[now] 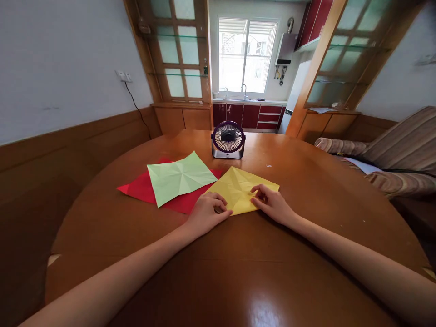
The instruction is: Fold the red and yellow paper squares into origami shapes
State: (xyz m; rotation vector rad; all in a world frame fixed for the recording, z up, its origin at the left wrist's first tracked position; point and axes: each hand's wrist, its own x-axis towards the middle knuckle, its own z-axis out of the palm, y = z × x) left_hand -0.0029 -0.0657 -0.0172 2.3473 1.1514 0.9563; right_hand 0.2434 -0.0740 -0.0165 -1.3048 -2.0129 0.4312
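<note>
A yellow sheet of paper (pixel 243 184) with crease lines lies on the table in front of me. My left hand (pixel 207 212) is at its near left corner, fingers curled and thumb along the near edge, closed on the paper. Over the right part of the same sheet is my right hand (pixel 272 203); its fingers are bent, with a gap between thumb and forefinger, and the fingertips touch or nearly touch the surface. To the left, a creased light green sheet of paper (pixel 180 177) lies on top of a red sheet of paper (pixel 143 188), which shows around its edges.
A small purple desk fan (pixel 228 138) stands behind the papers on the round wooden table (pixel 218 281). A small pale scrap (pixel 269 165) lies right of the fan. At the right is a striped armchair (pixel 402 150). Beyond the table are kitchen cabinets (pixel 235 113).
</note>
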